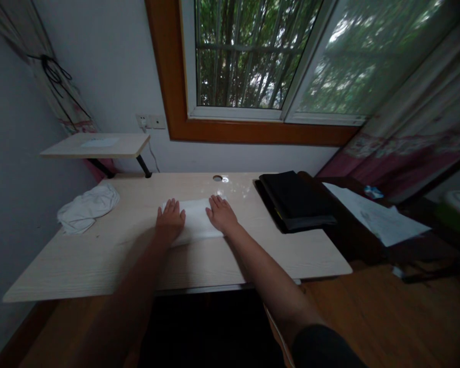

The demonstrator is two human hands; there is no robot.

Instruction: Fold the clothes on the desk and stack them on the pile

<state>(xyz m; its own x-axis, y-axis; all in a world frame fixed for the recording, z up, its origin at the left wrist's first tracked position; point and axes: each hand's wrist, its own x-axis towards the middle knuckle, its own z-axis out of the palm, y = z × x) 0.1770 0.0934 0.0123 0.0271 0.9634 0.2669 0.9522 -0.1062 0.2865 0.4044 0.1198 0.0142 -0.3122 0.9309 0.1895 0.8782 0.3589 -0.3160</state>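
A flat white sheet (197,221), which could be paper or folded cloth, lies in the middle of the pale wooden desk (138,271). My left hand (170,220) rests palm down on its left side, fingers stretched out and pointing away from me. On the right side, my right hand (220,213) also lies flat, its fingers extended across the sheet's edge. Neither hand grips anything. The white surface shows between the two hands, while its outer parts are partly covered by them.
A crumpled white cloth (88,207) lies at the desk's left. Black folders (295,199) are stacked at the right. A raised shelf (99,145) stands at the back left. Beyond the desk's right edge, printed paper (375,214) lies on a dark surface.
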